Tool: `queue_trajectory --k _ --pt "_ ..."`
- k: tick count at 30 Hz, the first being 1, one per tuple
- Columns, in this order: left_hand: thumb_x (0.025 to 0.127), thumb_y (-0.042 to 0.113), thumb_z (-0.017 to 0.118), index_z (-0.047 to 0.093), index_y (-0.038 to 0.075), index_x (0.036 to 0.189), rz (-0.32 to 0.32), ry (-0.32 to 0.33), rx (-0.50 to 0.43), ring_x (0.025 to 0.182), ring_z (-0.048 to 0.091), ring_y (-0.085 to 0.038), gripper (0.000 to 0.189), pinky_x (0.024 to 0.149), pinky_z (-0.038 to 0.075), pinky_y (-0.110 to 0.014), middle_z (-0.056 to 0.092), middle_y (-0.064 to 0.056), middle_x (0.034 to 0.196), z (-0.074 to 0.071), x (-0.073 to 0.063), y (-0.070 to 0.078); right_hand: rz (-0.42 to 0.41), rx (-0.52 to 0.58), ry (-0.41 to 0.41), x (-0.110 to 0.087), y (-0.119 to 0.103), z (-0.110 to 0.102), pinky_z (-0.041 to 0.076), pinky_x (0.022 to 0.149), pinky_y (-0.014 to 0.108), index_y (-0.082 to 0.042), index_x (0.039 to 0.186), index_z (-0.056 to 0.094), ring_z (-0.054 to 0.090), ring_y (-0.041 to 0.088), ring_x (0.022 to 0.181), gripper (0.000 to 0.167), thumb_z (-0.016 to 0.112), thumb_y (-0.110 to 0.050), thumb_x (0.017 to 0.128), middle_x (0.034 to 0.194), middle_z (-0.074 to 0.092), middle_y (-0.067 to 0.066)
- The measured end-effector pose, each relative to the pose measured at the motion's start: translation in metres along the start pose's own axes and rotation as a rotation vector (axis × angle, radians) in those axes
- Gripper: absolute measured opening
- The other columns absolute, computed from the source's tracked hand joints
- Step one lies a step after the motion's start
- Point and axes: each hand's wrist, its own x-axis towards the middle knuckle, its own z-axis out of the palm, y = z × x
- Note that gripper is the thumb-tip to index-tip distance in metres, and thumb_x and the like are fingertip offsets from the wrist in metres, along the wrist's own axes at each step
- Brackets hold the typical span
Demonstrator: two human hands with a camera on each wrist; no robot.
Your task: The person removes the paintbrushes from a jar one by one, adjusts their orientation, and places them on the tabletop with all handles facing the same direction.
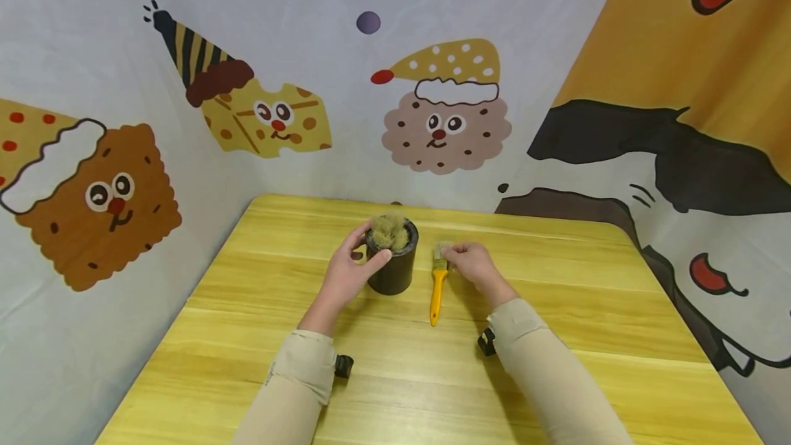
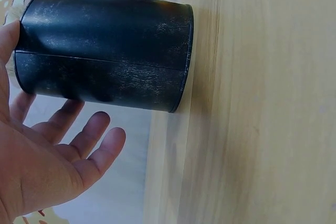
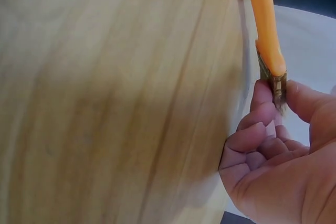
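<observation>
A black cylindrical cup [image 1: 391, 271] stands upright near the back of the table, with a fuzzy yellow-green tuft [image 1: 389, 231] showing at its mouth. My left hand [image 1: 349, 266] holds the cup near its rim, thumb on the near side and fingertips on the left and behind. In the left wrist view the cup's dark, scuffed wall [image 2: 105, 45] has a seam along it, and the lower fingers spread beside it. To the right of the cup, my right hand [image 1: 474, 264] pinches a paintbrush [image 1: 437, 294] at its bristle end between thumb and fingers. The brush's yellow handle [image 3: 263, 19] points toward me.
The wood-grain table [image 1: 395, 376] meets a printed cloth backdrop [image 1: 346, 170] behind and at both sides. A small dark object [image 1: 395, 204] peeks out behind the cup. Black wrist mounts [image 1: 344, 366] stick out from both sleeves, close over the table.
</observation>
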Motion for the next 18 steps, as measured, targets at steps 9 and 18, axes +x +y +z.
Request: queue_trajectory --k 9,18 --pt "0.097 0.056 0.076 0.039 0.046 0.163 0.006 -0.002 0.001 0.135 0.051 -0.038 0.076 0.106 0.051 -0.054 0.049 -0.009 0.163 0.0002 -0.0007 0.0013 -0.063 -0.094 0.027 -0.0028 0.0053 0.0022 0.055 0.089 0.039 0.003 0.134 0.066 0.067 0.03 0.108 0.049 0.07 -0.035 0.104 0.124 0.072 0.022" --pt "0.097 0.054 0.076 0.039 0.046 0.162 0.003 0.002 -0.008 0.135 0.051 -0.038 0.075 0.107 0.05 -0.055 0.048 -0.009 0.164 -0.0002 -0.0014 0.0009 -0.107 -0.155 -0.052 -0.0032 0.008 0.0032 0.057 0.092 0.042 0.0 0.141 0.061 0.068 0.031 0.111 0.06 0.083 -0.031 0.095 0.133 0.069 0.022"
